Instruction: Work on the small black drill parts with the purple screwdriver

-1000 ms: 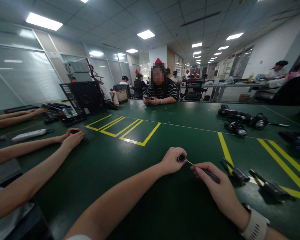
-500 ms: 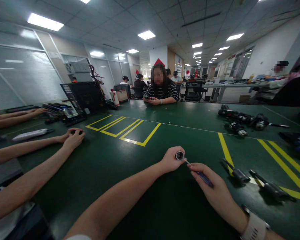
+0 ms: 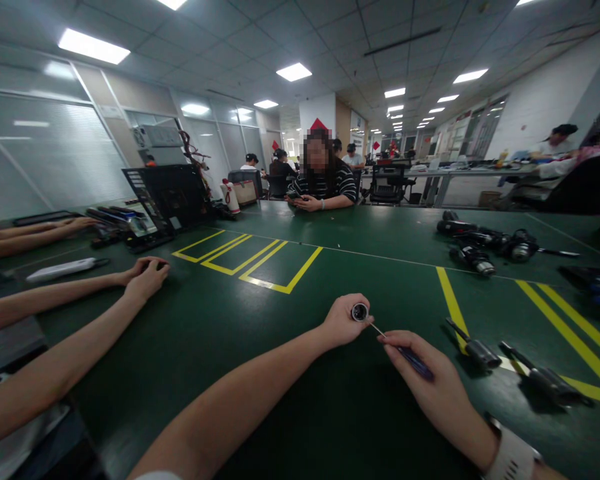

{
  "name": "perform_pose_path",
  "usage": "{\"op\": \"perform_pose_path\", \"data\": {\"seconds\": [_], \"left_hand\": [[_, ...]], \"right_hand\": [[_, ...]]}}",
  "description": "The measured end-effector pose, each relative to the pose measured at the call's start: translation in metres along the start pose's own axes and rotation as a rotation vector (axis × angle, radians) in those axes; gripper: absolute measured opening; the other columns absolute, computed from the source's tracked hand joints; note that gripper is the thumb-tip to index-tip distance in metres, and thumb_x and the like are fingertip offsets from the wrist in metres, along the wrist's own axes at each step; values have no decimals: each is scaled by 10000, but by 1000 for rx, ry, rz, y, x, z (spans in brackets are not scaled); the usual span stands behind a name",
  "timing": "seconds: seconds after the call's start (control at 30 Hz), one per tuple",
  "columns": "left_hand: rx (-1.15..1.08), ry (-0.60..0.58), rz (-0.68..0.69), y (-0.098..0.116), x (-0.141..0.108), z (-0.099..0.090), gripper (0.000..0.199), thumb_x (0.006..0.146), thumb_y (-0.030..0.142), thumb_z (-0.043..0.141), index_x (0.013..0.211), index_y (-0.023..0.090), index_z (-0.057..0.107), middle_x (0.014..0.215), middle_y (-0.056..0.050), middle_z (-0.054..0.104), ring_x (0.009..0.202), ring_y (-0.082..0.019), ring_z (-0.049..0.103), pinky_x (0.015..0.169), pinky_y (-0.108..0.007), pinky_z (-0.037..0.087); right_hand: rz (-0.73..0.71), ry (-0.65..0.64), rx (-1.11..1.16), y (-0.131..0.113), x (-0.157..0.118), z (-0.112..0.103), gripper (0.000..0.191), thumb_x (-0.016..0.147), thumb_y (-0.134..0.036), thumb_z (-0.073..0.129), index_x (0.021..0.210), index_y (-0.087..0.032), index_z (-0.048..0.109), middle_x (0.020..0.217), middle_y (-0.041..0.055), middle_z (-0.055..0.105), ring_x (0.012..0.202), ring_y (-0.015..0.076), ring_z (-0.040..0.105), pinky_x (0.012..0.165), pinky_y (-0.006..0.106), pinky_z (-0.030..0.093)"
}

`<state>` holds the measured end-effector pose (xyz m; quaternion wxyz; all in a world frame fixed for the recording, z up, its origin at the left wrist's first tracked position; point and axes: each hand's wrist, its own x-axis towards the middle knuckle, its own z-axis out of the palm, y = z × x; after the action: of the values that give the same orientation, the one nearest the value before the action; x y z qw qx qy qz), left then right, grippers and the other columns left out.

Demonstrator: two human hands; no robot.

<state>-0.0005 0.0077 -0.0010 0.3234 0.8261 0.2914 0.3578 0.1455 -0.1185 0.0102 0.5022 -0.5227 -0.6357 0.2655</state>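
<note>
My left hand (image 3: 344, 321) is closed around a small round part (image 3: 359, 312) with a silvery rim and a dark hollow inside; its open end faces me and the rest is hidden in the fist. In my right hand (image 3: 425, 367) is a screwdriver (image 3: 414, 362) with a dark purple handle and a thin metal shaft. The shaft points up and left, and its tip lies close to the lower right of the round part; whether they touch I cannot tell. Two dark cylindrical parts with shafts (image 3: 483, 355) (image 3: 555, 385) lie to the right of my right hand.
Black power tools (image 3: 485, 241) lie at the back right of the green table (image 3: 220, 320). Yellow tape (image 3: 300, 275) marks its surface. At left are a co-worker's hands (image 3: 147, 275), a white tool (image 3: 63, 268) and a black case (image 3: 173, 193). Opposite sits a person (image 3: 325, 180) with a phone.
My right hand has drawn slightly down and right, pulling the screwdriver tip back from the opening of the round part. My left hand stays nearly in place.
</note>
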Motion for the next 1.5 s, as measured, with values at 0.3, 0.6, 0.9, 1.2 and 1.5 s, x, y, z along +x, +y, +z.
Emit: {"op": "perform_pose_path", "data": {"seconds": [0.3,0.6,0.9,1.2,1.5], "left_hand": [[202,-76,43,3,0,-1,116,693,188,649,709,161,537,697,23,540,661,-121,489,726,-280,406],[5,-41,0,-2,1,1,153,676,177,673,710,147,527,659,33,487,624,-102,463,584,-213,391],[151,-123,13,7,-1,-4,147,729,246,648,746,160,530,734,23,537,682,-113,502,655,-241,409],[340,-214,180,10,-4,-4,57,735,133,581,766,166,546,729,18,574,711,-126,552,780,-277,396],[426,-307,249,7,-1,-4,88,717,116,561,790,164,548,741,6,590,743,-140,557,769,-276,388]], "right_hand": [[-5,30,-16,11,-1,4,146,821,-303,563,921,-264,663,965,54,682,932,246,621,846,406,480],[37,27,52,-2,1,1,152,772,-369,605,848,-261,681,928,53,692,902,259,620,814,405,485],[166,317,371,15,2,-10,150,795,-368,584,734,-238,625,708,19,606,702,206,554,660,330,449],[222,91,212,7,1,-7,227,834,-418,534,743,-228,617,734,18,606,759,215,559,684,332,422],[229,-12,33,-5,2,-6,259,813,-440,512,743,-214,618,735,30,614,746,228,562,647,342,413]]}}
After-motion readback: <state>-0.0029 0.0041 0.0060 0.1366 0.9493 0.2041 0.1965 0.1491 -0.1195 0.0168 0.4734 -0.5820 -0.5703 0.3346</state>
